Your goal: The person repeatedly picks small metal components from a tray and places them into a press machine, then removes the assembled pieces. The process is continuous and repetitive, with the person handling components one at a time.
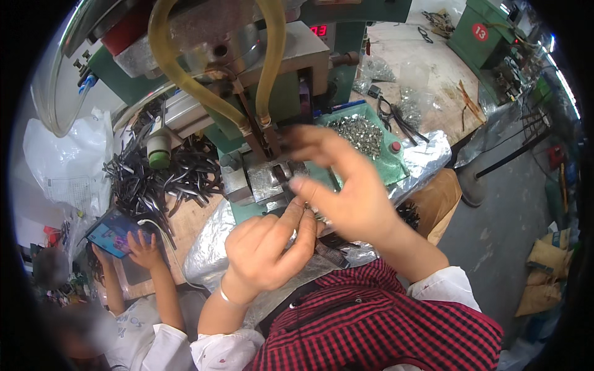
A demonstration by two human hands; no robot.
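Note:
My left hand (263, 250) is closed in a pinch just in front of the machine's metal work block (267, 179). Whatever lies between its fingertips is too small and hidden to make out. Over the right side of the block hovers my right hand (352, 191), its thumb and fingers spread and partly blurred, with nothing visible in them. Two yellowish tubes (270, 62) run down to the press head (263, 136) above the block. Right behind my right hand, a pale green tray (390, 170) holds many small shiny metal pieces (359, 135).
Dark curved strips (179, 176) are heaped left of the machine. Silvery foil (427, 157) covers the table's front. At the left, another person's hand (145, 249) touches a tablet (111, 234). Pliers (396, 117) and clear bags (408, 74) lie behind the tray.

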